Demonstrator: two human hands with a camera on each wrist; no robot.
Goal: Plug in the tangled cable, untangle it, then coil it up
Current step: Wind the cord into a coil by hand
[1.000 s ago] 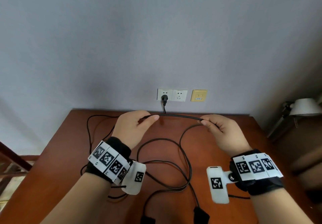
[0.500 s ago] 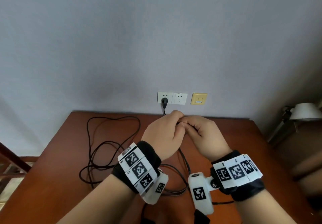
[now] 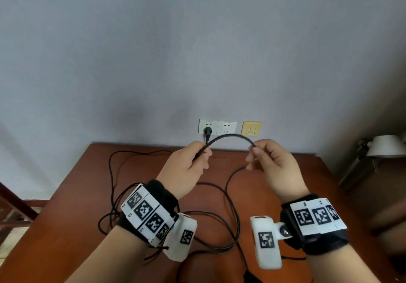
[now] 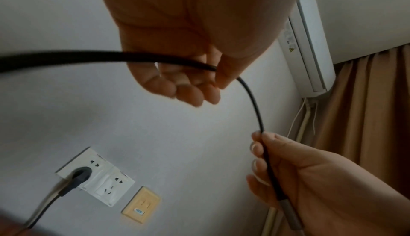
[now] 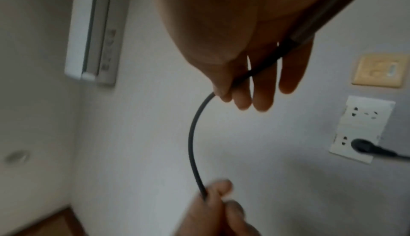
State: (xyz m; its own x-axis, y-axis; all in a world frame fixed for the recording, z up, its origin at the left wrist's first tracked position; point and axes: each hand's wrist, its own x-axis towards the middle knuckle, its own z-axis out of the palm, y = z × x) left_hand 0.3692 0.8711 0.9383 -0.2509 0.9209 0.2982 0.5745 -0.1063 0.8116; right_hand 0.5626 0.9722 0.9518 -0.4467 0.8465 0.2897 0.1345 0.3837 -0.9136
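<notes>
A thin black cable (image 3: 230, 136) arches between my two hands above the brown table (image 3: 72, 194). My left hand (image 3: 198, 154) grips one end of the arch, its fingers curled round the cable (image 4: 252, 97). My right hand (image 3: 252, 150) pinches the other end between thumb and forefinger; the cable (image 5: 191, 134) runs on through that palm. The black plug (image 3: 207, 132) sits in the left white wall socket (image 3: 207, 125). Loose loops of cable (image 3: 114, 166) lie tangled on the table to the left and under my wrists.
A second white socket (image 3: 227, 127) and a yellow wall plate (image 3: 251, 128) are beside the plugged one. A white lamp (image 3: 384, 146) stands off the table's right edge. A wooden chair frame (image 3: 13, 203) is at the left. An air conditioner (image 4: 310, 38) hangs beside brown curtains (image 4: 372, 108).
Half a second ago my hands were pressed together at the cable in front of the socket. They have now drawn apart, and a short arch of cable spans the gap.
</notes>
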